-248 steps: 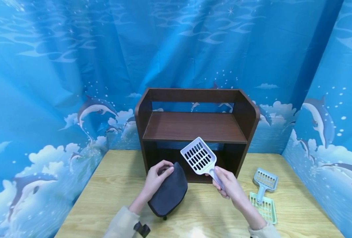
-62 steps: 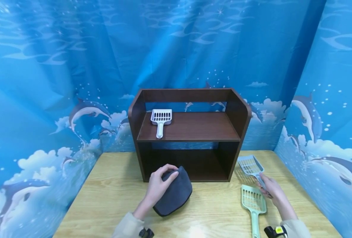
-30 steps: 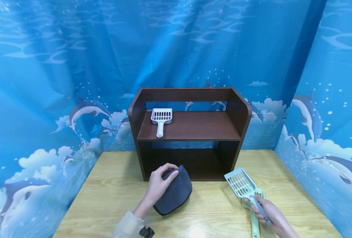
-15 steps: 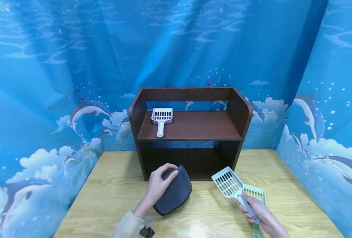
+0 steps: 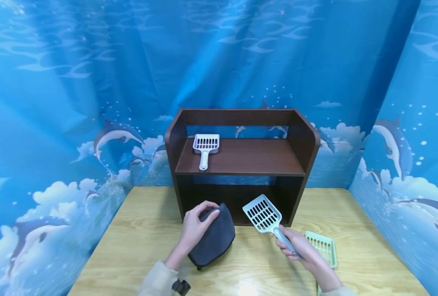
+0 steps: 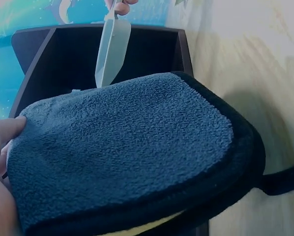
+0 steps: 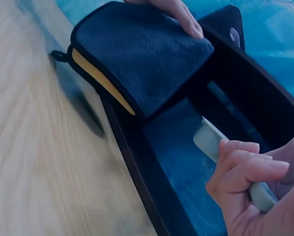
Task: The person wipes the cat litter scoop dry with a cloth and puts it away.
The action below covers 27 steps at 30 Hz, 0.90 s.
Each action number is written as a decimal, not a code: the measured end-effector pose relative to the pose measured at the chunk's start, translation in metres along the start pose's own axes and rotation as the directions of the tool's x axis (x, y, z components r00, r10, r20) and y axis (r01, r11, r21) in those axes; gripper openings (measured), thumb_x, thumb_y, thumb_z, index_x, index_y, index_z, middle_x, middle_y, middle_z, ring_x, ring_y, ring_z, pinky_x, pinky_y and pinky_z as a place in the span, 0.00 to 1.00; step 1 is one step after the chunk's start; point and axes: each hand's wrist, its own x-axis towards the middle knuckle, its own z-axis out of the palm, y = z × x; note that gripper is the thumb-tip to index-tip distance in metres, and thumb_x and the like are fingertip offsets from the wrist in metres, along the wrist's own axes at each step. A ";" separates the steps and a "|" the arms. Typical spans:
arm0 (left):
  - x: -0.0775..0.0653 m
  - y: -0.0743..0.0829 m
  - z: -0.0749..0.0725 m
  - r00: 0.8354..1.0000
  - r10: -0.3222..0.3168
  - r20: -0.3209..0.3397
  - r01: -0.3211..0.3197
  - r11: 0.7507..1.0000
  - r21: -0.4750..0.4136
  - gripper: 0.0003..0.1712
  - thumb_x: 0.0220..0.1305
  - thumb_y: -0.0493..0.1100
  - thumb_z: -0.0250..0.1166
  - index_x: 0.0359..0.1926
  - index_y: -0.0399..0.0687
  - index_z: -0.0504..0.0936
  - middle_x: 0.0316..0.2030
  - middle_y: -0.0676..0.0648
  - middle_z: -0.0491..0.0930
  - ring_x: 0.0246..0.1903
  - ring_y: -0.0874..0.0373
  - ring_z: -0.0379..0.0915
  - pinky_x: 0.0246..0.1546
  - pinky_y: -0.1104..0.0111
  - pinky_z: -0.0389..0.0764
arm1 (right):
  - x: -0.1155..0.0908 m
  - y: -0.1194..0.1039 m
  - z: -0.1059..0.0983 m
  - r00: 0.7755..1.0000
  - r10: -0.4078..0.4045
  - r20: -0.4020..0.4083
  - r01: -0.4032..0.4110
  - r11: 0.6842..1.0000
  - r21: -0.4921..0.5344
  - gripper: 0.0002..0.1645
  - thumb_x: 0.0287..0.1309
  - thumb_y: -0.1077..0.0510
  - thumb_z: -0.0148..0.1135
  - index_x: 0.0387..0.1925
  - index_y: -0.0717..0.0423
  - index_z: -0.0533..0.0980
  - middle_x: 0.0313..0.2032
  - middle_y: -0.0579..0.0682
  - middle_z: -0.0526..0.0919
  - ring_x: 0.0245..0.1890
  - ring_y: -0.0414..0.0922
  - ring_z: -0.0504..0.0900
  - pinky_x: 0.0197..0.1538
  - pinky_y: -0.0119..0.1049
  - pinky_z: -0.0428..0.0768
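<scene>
My left hand (image 5: 196,230) pinches the top edge of a folded plush cloth (image 5: 216,240). Its dark blue-grey pile and black edging fill much of the left wrist view, and a yellow inner side shows in the right wrist view. My right hand (image 5: 296,246) grips the handle of a pale blue-grey litter scoop (image 5: 262,213), whose slotted head points up and left, to the right of the cloth. A white litter scoop (image 5: 206,143) lies on the upper shelf at the left, handle toward me. On the table, a green litter scoop (image 5: 325,246) is partly hidden behind my right forearm.
A dark brown two-tier shelf (image 5: 248,156) stands at the back middle of the wooden table (image 5: 137,230). Its side walls rise above the upper board. Blue dolphin-print curtain (image 5: 130,74) surrounds the table at the back and sides.
The white scoop went from my right hand onto the upper shelf. My right hand picked up the blue-grey scoop and carried it left, over the green one, toward the cloth. My left hand stayed put.
</scene>
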 end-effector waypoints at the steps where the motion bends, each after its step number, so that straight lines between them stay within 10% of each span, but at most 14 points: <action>1: 0.002 0.000 -0.002 1.000 0.009 -0.015 -0.009 1.000 0.023 0.05 0.65 0.49 0.71 0.42 0.61 0.87 0.39 0.61 0.86 0.41 0.63 0.82 0.47 0.64 0.79 | 0.003 -0.002 0.004 1.000 0.000 -0.003 0.000 1.000 -0.002 0.26 0.82 0.46 0.32 0.45 0.56 0.73 0.23 0.40 0.69 0.15 0.30 0.62 0.18 0.21 0.61; 13: 0.032 0.030 -0.019 0.957 0.257 -0.132 -0.193 0.908 0.371 0.07 0.65 0.48 0.71 0.44 0.56 0.87 0.38 0.57 0.86 0.34 0.61 0.74 0.34 0.64 0.77 | 0.028 -0.013 0.049 1.000 0.001 0.020 0.000 0.999 -0.045 0.24 0.82 0.47 0.34 0.45 0.60 0.72 0.22 0.41 0.68 0.14 0.30 0.60 0.17 0.22 0.58; 27: 0.016 0.031 0.038 0.909 0.410 0.071 -0.398 0.807 0.437 0.08 0.60 0.48 0.76 0.41 0.58 0.88 0.34 0.58 0.86 0.30 0.62 0.75 0.29 0.67 0.76 | 0.038 -0.029 0.081 0.996 -0.085 -0.008 0.084 0.994 -0.076 0.24 0.81 0.47 0.38 0.48 0.63 0.72 0.22 0.42 0.68 0.13 0.30 0.58 0.15 0.22 0.55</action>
